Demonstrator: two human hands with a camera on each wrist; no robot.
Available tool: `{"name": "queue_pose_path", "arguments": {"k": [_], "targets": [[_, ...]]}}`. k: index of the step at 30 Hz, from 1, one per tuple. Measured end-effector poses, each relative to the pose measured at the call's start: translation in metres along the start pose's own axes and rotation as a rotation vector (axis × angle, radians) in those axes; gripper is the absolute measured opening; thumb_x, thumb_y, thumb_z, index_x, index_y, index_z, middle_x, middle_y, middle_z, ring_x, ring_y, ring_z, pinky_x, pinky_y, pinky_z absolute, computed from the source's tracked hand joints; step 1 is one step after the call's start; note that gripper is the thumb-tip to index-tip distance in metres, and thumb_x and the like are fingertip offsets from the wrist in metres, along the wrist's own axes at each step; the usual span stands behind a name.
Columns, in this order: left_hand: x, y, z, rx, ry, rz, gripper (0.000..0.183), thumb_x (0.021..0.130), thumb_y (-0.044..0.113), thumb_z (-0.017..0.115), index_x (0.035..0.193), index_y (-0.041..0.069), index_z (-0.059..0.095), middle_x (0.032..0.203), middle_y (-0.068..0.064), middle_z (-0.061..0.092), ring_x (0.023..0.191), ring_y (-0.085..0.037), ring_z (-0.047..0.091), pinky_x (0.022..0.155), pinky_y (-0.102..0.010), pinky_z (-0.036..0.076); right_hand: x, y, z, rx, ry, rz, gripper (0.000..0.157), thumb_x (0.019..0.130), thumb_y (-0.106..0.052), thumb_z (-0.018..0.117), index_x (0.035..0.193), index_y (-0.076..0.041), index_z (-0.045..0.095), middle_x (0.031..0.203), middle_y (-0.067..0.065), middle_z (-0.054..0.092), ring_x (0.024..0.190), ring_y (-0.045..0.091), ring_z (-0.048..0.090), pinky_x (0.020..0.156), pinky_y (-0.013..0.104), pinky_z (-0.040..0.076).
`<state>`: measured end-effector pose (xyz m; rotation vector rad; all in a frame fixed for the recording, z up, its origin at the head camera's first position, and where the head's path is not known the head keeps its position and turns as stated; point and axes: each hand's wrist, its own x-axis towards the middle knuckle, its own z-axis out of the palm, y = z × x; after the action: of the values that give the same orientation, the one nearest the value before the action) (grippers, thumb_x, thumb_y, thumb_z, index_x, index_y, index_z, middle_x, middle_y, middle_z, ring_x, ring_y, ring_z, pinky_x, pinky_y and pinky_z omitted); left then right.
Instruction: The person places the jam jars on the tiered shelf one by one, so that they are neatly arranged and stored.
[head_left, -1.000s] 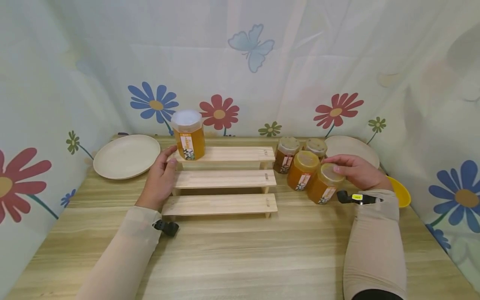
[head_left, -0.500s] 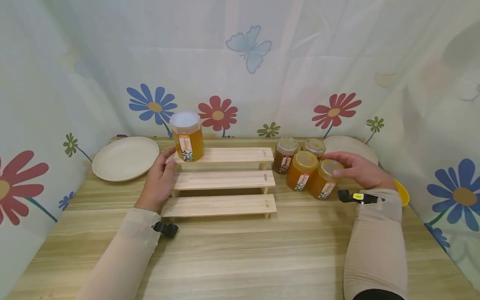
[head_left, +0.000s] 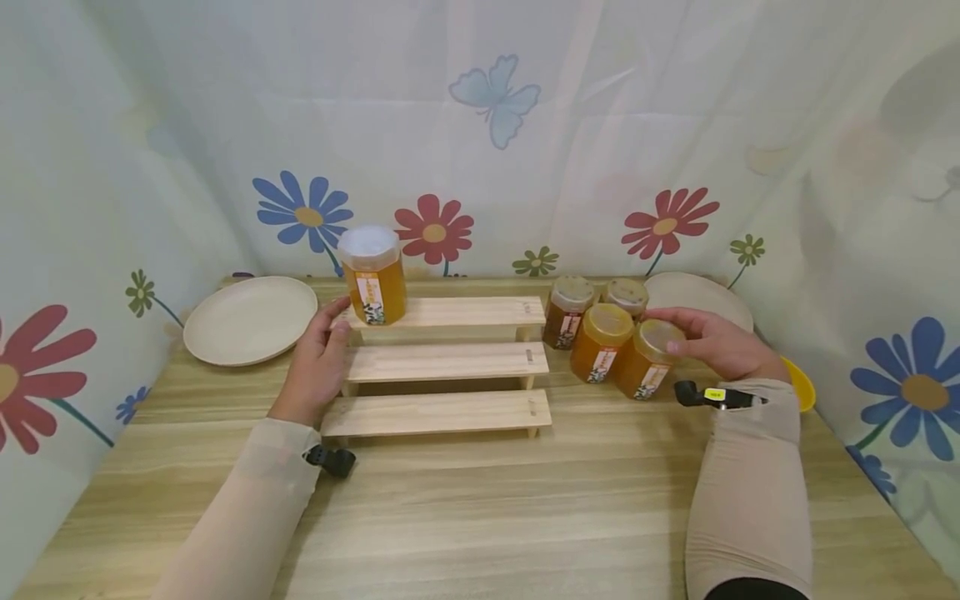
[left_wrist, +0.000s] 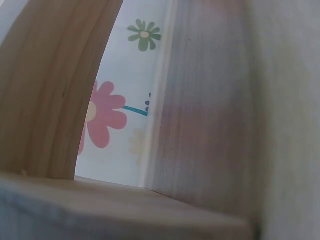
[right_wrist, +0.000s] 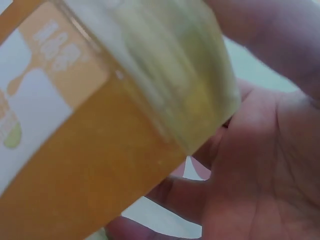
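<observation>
In the head view my right hand (head_left: 723,342) holds a honey jar (head_left: 647,362) round its yellowish lid, thumb on the near side. The right wrist view shows this amber jar (right_wrist: 100,165) tilted across the picture, fingers round its far side. Several other jars crowd beside it: an amber jar (head_left: 602,346), a darker jar (head_left: 567,315) and a partly hidden one (head_left: 627,296). My left hand (head_left: 318,367) grips the left end of a three-step wooden rack (head_left: 450,362). On the top step, near that hand, stands a white-lidded honey jar (head_left: 372,283).
A cream plate (head_left: 251,321) lies at the back left. Another plate (head_left: 697,292) sits behind my right hand, and a yellow bowl (head_left: 802,387) shows partly past the right wrist. Flowered cloth (head_left: 495,167) hangs behind and beside the wooden table (head_left: 480,508).
The held jar and my right hand have shifted slightly back and left, closer to the neighbouring amber jar. My left hand stays at the rack; the head view has moved a little.
</observation>
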<state>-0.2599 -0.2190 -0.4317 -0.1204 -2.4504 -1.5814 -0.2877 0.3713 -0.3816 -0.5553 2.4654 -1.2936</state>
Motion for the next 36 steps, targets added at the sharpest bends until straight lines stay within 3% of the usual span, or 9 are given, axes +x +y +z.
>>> {"name": "queue_pose_path", "arguments": {"k": [2, 10, 14, 25, 29, 32, 36], "targets": [[0.000, 0.000, 0.000, -0.001, 0.000, 0.004, 0.054, 0.116, 0.040, 0.033, 0.166, 0.023, 0.034, 0.163, -0.016, 0.042, 0.128, -0.035, 0.051, 0.110, -0.055, 0.038, 0.000, 0.001, 0.000, 0.018, -0.021, -0.032, 0.056, 0.107, -0.014, 0.062, 0.159, -0.004, 0.043, 0.151, 0.003, 0.053, 0.126, 0.005, 0.055, 0.100, 0.018, 0.047], [0.001, -0.001, 0.001, -0.004, 0.006, 0.004, 0.054, 0.115, 0.042, 0.033, 0.166, 0.023, 0.035, 0.164, -0.014, 0.041, 0.128, -0.035, 0.051, 0.111, -0.055, 0.037, -0.002, -0.003, 0.000, 0.042, 0.012, 0.038, 0.060, 0.107, -0.019, 0.064, 0.161, -0.008, 0.041, 0.136, -0.008, 0.063, 0.121, 0.010, 0.058, 0.099, 0.022, 0.049], [-0.001, 0.000, 0.001, -0.005, 0.003, 0.001, 0.054, 0.116, 0.041, 0.033, 0.166, 0.023, 0.034, 0.165, -0.013, 0.040, 0.129, -0.034, 0.051, 0.111, -0.055, 0.037, -0.001, -0.004, 0.001, 0.052, -0.009, 0.062, 0.065, 0.105, -0.017, 0.067, 0.162, -0.009, 0.037, 0.139, -0.008, 0.059, 0.123, 0.010, 0.056, 0.100, 0.021, 0.047], [0.001, -0.001, 0.001, -0.003, 0.005, 0.016, 0.054, 0.115, 0.041, 0.034, 0.166, 0.022, 0.035, 0.165, -0.012, 0.041, 0.127, -0.034, 0.051, 0.110, -0.054, 0.038, -0.002, -0.013, 0.001, -0.002, -0.019, 0.086, 0.069, 0.101, -0.019, 0.074, 0.160, -0.011, 0.039, 0.150, 0.006, 0.053, 0.126, 0.009, 0.052, 0.101, 0.022, 0.046], [0.002, -0.002, 0.001, -0.009, 0.003, 0.019, 0.054, 0.115, 0.042, 0.034, 0.166, 0.021, 0.035, 0.166, -0.011, 0.039, 0.130, -0.034, 0.050, 0.113, -0.055, 0.036, 0.000, -0.017, 0.002, -0.045, -0.026, 0.070, 0.072, 0.099, -0.019, 0.075, 0.160, -0.009, 0.038, 0.155, 0.013, 0.047, 0.131, 0.018, 0.047, 0.101, 0.022, 0.045], [0.002, -0.001, 0.001, -0.012, 0.001, 0.018, 0.054, 0.115, 0.042, 0.034, 0.166, 0.022, 0.034, 0.167, -0.011, 0.039, 0.131, -0.034, 0.050, 0.113, -0.056, 0.036, 0.002, -0.018, 0.003, -0.057, -0.022, 0.089, 0.074, 0.097, -0.017, 0.077, 0.159, -0.010, 0.038, 0.154, 0.016, 0.047, 0.134, 0.028, 0.044, 0.107, 0.034, 0.043], [-0.001, 0.001, 0.000, -0.015, -0.001, 0.016, 0.054, 0.115, 0.041, 0.034, 0.166, 0.023, 0.034, 0.166, -0.012, 0.039, 0.127, -0.035, 0.051, 0.110, -0.055, 0.037, 0.003, -0.017, 0.003, -0.095, 0.011, 0.123, 0.075, 0.095, -0.017, 0.079, 0.159, -0.011, 0.040, 0.161, 0.019, 0.041, 0.142, 0.039, 0.037, 0.115, 0.060, 0.037]]}}
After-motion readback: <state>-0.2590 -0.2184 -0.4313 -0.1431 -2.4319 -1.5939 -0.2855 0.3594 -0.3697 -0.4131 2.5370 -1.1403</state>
